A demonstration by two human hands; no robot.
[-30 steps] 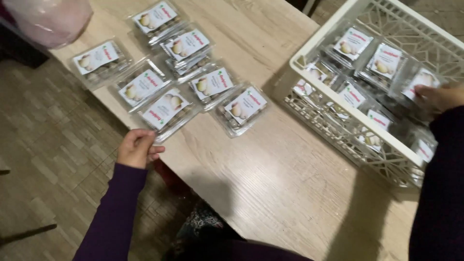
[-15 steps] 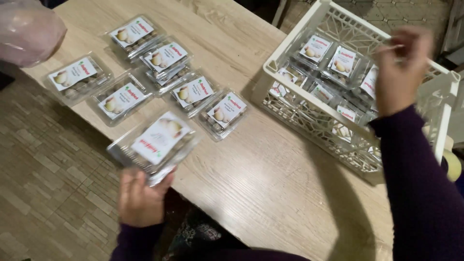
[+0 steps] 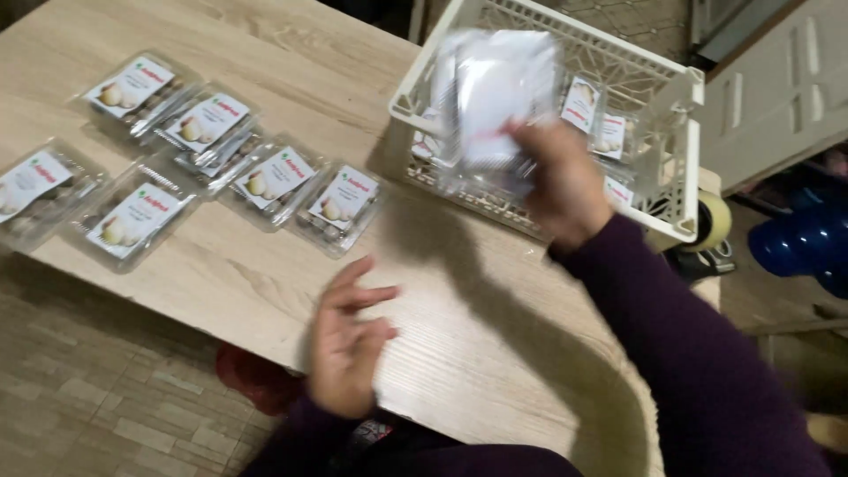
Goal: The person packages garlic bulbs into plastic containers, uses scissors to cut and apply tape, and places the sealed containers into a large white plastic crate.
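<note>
Above the white lattice crate (image 3: 680,150), the right hand (image 3: 565,181) grips a blurred clear plastic clamshell pack (image 3: 499,97), long axis upright; the left hand (image 3: 349,340) hovers with fingers spread over the woodgrain table (image 3: 495,327).

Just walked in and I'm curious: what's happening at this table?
A person at a wooden table is handling clear plastic packs of food. The right hand holds one pack up over a white crate that already has a few packs inside. The left hand is open and empty above the table's near edge. Six more packs lie on the table to the left. A tape roll sits behind the crate.
</note>
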